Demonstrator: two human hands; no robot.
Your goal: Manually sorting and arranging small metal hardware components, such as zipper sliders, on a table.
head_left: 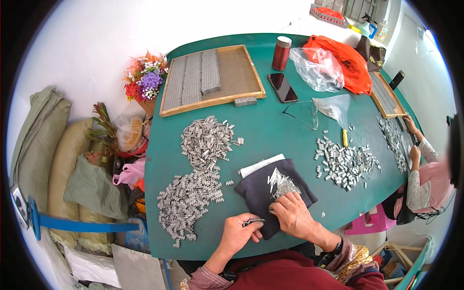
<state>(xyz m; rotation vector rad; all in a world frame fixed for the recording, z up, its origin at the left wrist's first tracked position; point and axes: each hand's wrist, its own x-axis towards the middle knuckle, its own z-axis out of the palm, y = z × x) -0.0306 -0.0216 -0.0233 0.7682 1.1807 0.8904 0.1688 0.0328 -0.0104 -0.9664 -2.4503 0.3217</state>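
Beyond cloth (pixel 261 191), bare tabletop (pixel 263 133) separates left heap (pixel 191 195) from right heap (pixel 344 162).

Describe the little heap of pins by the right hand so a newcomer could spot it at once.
On the green table, toward its near edge, lies a dark cloth. The pins sit loosely piled on it, beside the right hand. Unlike the chunky grey pieces heaped to either side, they are thin, straight and needle-like.

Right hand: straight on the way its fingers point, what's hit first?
Most likely the thin metal pins heaped on the dark cloth, close ahead of the right hand; whether they touch is unclear.
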